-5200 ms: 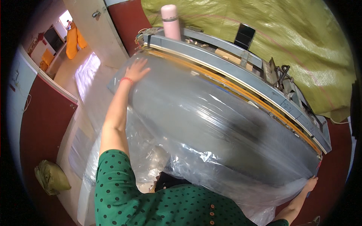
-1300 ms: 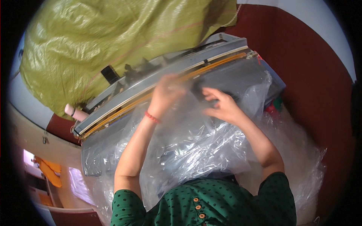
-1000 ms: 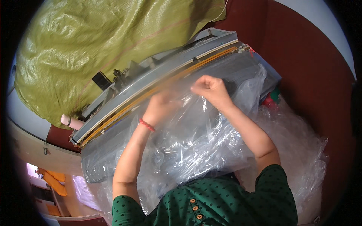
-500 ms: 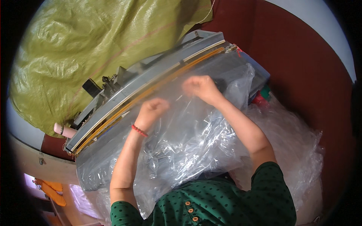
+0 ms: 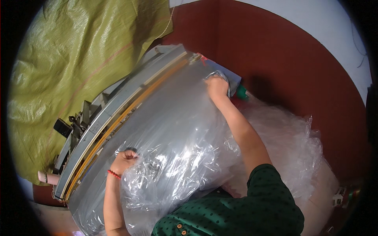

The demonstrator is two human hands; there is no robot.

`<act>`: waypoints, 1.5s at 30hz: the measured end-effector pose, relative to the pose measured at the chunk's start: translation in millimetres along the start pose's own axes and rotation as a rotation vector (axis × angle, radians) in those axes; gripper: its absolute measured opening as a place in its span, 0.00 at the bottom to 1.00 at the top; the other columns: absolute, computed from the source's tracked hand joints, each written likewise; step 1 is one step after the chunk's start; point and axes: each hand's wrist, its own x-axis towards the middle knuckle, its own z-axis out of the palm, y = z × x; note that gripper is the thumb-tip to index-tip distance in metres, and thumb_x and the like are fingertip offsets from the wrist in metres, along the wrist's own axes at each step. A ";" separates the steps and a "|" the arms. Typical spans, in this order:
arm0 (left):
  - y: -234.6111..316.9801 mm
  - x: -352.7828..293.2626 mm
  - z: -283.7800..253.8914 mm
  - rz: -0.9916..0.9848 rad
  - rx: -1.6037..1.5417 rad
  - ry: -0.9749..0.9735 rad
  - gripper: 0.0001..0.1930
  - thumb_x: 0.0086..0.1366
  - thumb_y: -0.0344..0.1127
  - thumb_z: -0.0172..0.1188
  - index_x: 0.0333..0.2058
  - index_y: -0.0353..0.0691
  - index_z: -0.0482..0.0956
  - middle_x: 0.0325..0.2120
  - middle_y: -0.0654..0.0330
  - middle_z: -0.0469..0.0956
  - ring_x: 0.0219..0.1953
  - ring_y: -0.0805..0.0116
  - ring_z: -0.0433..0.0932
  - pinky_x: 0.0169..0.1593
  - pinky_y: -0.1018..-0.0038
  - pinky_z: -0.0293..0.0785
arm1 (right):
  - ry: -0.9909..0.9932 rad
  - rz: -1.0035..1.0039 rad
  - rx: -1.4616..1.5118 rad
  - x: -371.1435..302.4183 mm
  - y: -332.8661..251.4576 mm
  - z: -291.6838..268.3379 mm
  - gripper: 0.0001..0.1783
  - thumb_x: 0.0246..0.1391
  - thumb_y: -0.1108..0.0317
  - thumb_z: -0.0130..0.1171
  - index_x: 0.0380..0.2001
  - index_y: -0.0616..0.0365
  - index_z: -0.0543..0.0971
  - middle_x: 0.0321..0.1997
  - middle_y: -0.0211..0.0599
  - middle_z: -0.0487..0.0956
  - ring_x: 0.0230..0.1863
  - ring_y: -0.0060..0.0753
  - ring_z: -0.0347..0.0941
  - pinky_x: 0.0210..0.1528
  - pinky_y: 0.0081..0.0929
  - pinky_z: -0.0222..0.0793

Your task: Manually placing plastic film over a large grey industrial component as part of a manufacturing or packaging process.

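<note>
A wide sheet of clear plastic film (image 5: 179, 163) spreads, crumpled and shiny, over the grey worktop in front of me. My right hand (image 5: 217, 87) is closed on the film at the far right corner, where the plastic bunches around the fingers. Nearer and to the left, my left hand (image 5: 124, 160), below a red bead bracelet, pinches the film's left edge. Between both hands the film lies fairly smooth. Along the far side of the worktop runs a long grey metal bar (image 5: 103, 122) with an orange-yellow strip (image 5: 132, 109) beside it.
More loose film (image 5: 279, 145) is heaped at the right. A large yellow-green woven sheet (image 5: 94, 51) hangs behind the bar. A dark phone-like object (image 5: 62, 128) and a pink cylinder (image 5: 48, 177) sit at the bar's far left side. The wall (image 5: 260, 43) is dark red.
My hands have moved apart, the left nearer and to the left, the right toward the far right corner; both now grip the film. The view has turned, shifting the bar leftward.
</note>
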 end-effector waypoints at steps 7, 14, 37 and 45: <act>-8.7 -1.1 -2.2 0.066 0.002 -0.002 0.02 0.51 0.23 0.55 0.26 0.35 0.73 0.20 0.72 0.70 0.23 0.85 0.66 0.26 0.86 0.62 | 0.164 0.308 -0.075 22.4 15.1 -5.8 0.15 0.35 0.61 0.63 0.28 0.57 0.77 0.35 0.39 0.72 0.42 0.41 0.66 0.39 0.35 0.65; 17.1 -66.0 27.7 0.172 -0.376 -0.150 0.35 0.47 0.38 0.66 0.52 0.37 0.59 0.32 0.67 0.68 0.35 0.81 0.64 0.37 0.82 0.64 | 0.052 0.479 -0.090 22.4 21.9 -9.1 0.20 0.36 0.56 0.63 0.31 0.57 0.76 0.38 0.38 0.72 0.45 0.41 0.65 0.42 0.37 0.64; -90.7 -499.1 -196.5 -0.382 0.067 1.275 0.07 0.57 0.39 0.56 0.30 0.42 0.75 0.17 0.75 0.66 0.19 0.86 0.61 0.22 0.86 0.56 | -0.180 0.209 -0.168 32.3 28.5 7.4 0.14 0.57 0.58 0.36 0.37 0.56 0.66 0.36 0.49 0.74 0.40 0.53 0.70 0.36 0.46 0.63; -59.5 -320.1 -87.3 0.286 1.227 0.878 0.15 0.61 0.40 0.43 0.40 0.35 0.70 0.42 0.50 0.69 0.51 0.53 0.63 0.53 0.65 0.57 | -0.155 0.211 -0.224 30.2 33.0 6.2 0.14 0.56 0.58 0.36 0.37 0.56 0.66 0.36 0.50 0.74 0.40 0.53 0.70 0.37 0.45 0.63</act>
